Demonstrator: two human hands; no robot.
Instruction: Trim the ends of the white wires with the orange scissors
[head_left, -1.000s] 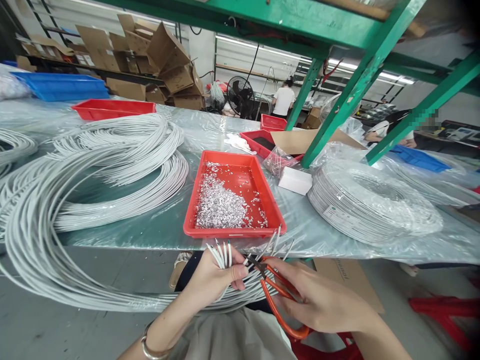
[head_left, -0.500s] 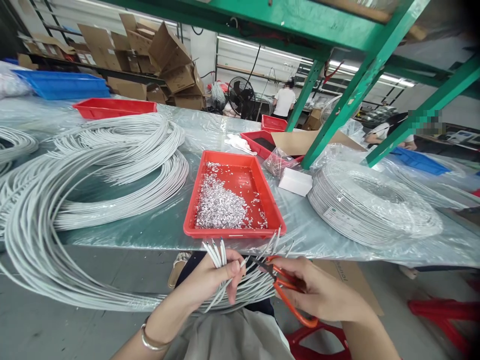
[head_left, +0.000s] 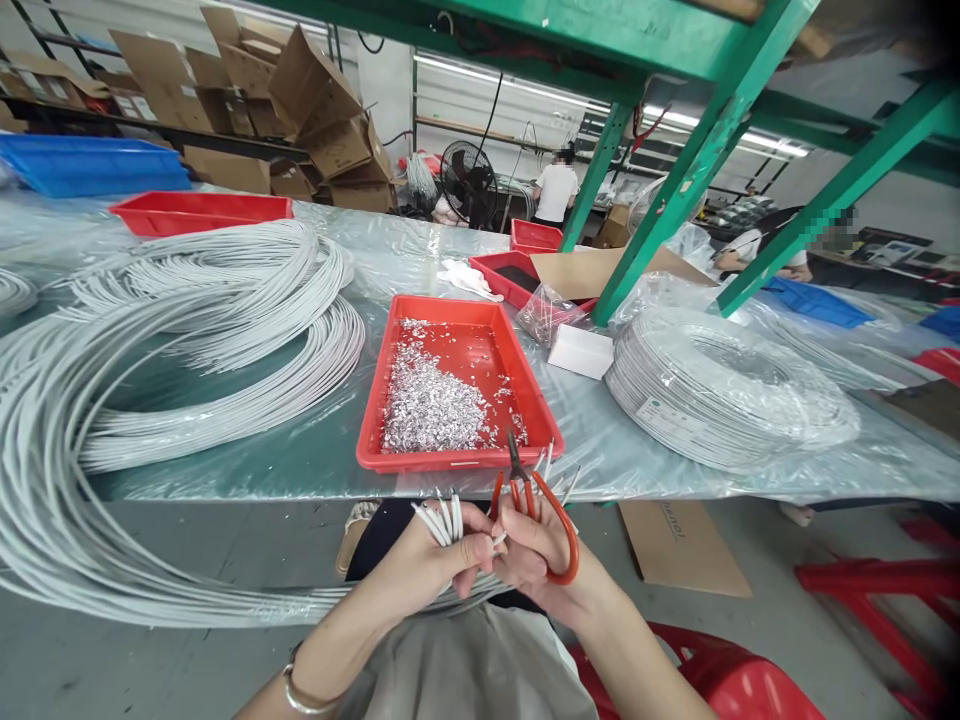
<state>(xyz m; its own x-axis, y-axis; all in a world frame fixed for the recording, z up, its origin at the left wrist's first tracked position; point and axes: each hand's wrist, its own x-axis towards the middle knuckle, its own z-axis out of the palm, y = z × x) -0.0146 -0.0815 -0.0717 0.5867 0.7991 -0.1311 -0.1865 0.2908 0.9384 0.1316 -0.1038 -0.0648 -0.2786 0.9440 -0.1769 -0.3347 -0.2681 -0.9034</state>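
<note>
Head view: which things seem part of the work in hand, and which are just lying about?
In the work:
white cable ends, in the left hand
orange-handled cutters, in the right hand
probably the red tray of silver pieces

Apparently lying about:
white box
far-left blue tray
cardboard boxes

Beyond my tabletop [head_left: 319, 455], I see open cardboard boxes [head_left: 315, 100] heaped at left and a black fan [head_left: 466, 180] near a person [head_left: 556, 192] in a white top. A blue tray [head_left: 94, 165] sits far left. To my right, a small white box [head_left: 580, 352] rests near a green frame [head_left: 667, 215]; brown cardboard [head_left: 682, 550] and a red stool [head_left: 862, 578] show lower down.
</note>
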